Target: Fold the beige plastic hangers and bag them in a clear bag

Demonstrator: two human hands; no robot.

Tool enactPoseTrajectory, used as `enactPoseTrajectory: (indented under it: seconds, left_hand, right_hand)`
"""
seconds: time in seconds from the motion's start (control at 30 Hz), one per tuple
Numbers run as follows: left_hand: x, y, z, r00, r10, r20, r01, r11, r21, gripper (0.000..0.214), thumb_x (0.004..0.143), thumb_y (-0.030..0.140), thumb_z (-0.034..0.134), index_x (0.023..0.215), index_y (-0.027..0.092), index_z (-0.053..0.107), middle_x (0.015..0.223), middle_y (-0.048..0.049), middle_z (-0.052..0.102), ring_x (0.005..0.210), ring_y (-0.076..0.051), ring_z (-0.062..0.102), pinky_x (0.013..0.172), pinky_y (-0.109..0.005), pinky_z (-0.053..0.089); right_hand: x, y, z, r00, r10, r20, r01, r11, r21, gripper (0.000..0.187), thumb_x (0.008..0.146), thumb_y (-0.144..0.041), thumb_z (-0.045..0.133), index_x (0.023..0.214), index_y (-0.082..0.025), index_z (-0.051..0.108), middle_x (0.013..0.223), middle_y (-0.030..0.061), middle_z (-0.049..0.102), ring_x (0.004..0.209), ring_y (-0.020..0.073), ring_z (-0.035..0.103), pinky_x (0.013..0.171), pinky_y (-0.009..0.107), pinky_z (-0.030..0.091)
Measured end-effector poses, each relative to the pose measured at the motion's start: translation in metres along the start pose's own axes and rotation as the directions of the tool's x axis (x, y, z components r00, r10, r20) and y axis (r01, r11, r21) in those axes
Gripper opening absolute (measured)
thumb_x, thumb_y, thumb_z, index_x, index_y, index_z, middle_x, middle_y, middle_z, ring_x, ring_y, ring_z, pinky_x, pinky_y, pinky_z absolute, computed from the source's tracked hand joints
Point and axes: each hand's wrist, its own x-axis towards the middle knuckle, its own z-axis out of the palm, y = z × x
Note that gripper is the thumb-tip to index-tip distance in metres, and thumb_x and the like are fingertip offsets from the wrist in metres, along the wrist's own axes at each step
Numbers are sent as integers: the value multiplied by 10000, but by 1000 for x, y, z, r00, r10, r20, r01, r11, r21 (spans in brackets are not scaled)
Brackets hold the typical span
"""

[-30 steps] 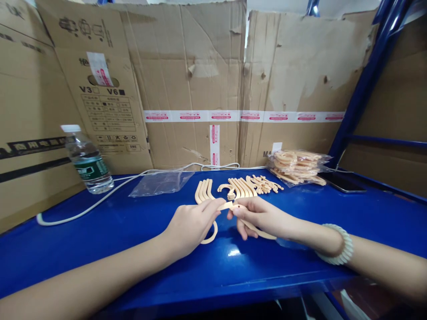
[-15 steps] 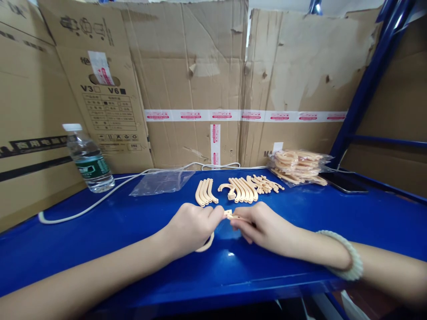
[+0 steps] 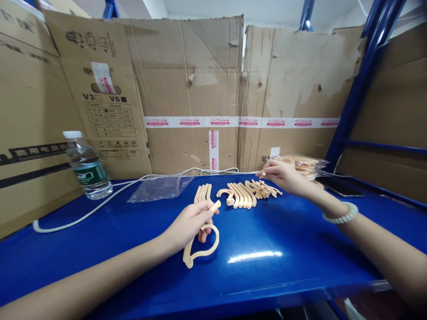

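My left hand (image 3: 193,222) is closed around a cream plastic hanger (image 3: 216,242), which hangs below the fingers with its curved hook facing right. One squared end of it sticks out past my thumb. Further back on the right, my right hand (image 3: 280,175) pinches a small cream plastic piece (image 3: 263,174), mostly covered by the fingers. It hovers over a heap of small cream pieces (image 3: 265,190). Left of that heap lies a row of curved cream hanger arms (image 3: 243,195), with a hook piece (image 3: 227,194) beside it. Several more arms (image 3: 203,192) lie behind my left hand.
A water bottle (image 3: 88,171) stands at the left, near a white cable (image 3: 80,222). A flat clear bag (image 3: 160,189) lies behind the parts. At the back right are a packed bag of cream parts (image 3: 305,164) and a phone (image 3: 342,187). Cardboard (image 3: 187,89) walls the blue table (image 3: 267,258).
My hands were together over the hanger; now they are apart. The right hand has moved back and right to the heap of small pieces. The left has turned, showing more of the hanger.
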Motion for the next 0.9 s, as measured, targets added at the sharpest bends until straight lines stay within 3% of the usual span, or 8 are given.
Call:
enactPoseTrajectory:
  seconds: [0.17, 0.3, 0.4, 0.5, 0.57, 0.63, 0.73, 0.9]
  left_hand:
    - [-1, 5, -2, 999, -38, 4, 38, 981, -191, 289, 806, 371, 568, 969, 132, 578, 577, 13, 590, 499, -112, 539, 525, -220, 454]
    - [-5, 9, -3, 998, -49, -44, 37, 967, -252, 254, 812, 325, 594, 973, 129, 589, 667, -38, 667, 630, -133, 613, 612, -223, 485]
    - [-5, 10, -2, 994, -53, -91, 25, 957, -289, 222, 815, 307, 617, 947, 131, 586, 774, -80, 711, 715, -151, 655, 680, -241, 509]
    - [-4, 8, -2, 993, -28, -113, -12, 942, -336, 243, 810, 316, 648, 956, 136, 577, 880, -100, 719, 859, -206, 684, 749, -299, 537]
    - [-4, 6, -3, 993, 9, -122, -52, 933, -355, 268, 810, 337, 661, 968, 143, 566, 915, -98, 716, 886, -220, 684, 761, -329, 546]
    - [-4, 3, -3, 992, 42, -117, -82, 927, -366, 273, 820, 349, 658, 973, 147, 560, 927, -92, 713, 867, -213, 681, 761, -346, 551]
    - [-5, 1, -4, 994, 62, -95, -93, 920, -381, 238, 845, 330, 634, 972, 144, 557, 925, -86, 706, 862, -202, 674, 770, -354, 554]
    - [-3, 0, -4, 989, 61, -138, -110, 917, -383, 277, 877, 325, 603, 1072, 143, 526, 982, -120, 704, 894, -208, 671, 796, -369, 548]
  right_hand:
    - [-4, 32, 26, 993, 11, 120, 4, 993, -117, 350, 762, -38, 462, 836, -212, 756, 923, 91, 663, 822, 199, 642, 774, 350, 544]
    - [-7, 33, 31, 986, 15, 168, 20, 978, -205, 428, 668, 29, 449, 862, -215, 741, 916, 86, 672, 823, 217, 637, 767, 372, 557]
    - [-8, -2, 26, 997, -75, 25, 78, 985, -153, 443, 726, 15, 431, 1001, -215, 691, 988, 96, 652, 926, 240, 607, 821, 427, 538]
    - [-12, -64, 20, 967, -225, -119, 230, 973, 32, 340, 871, -80, 433, 1137, -195, 611, 1088, 104, 629, 1019, 224, 570, 881, 423, 501]
    - [-18, -103, 19, 920, -390, -41, 392, 910, 133, 287, 916, -159, 471, 1178, -183, 586, 1169, 109, 616, 1096, 219, 540, 945, 413, 463]
    - [-25, -127, 21, 835, -545, 73, 535, 836, 117, 281, 935, -268, 510, 1183, -159, 586, 1204, 118, 621, 1182, 251, 491, 1016, 442, 396]
    - [-30, -132, 30, 781, -596, 186, 605, 796, 12, 291, 962, -318, 483, 1164, -138, 590, 1194, 117, 639, 1276, 270, 421, 1076, 478, 294]
    - [-27, -116, 35, 814, -536, 223, 554, 832, -21, 232, 991, -282, 426, 1003, -146, 613, 943, 72, 671, 1003, 201, 565, 1039, 433, 322]
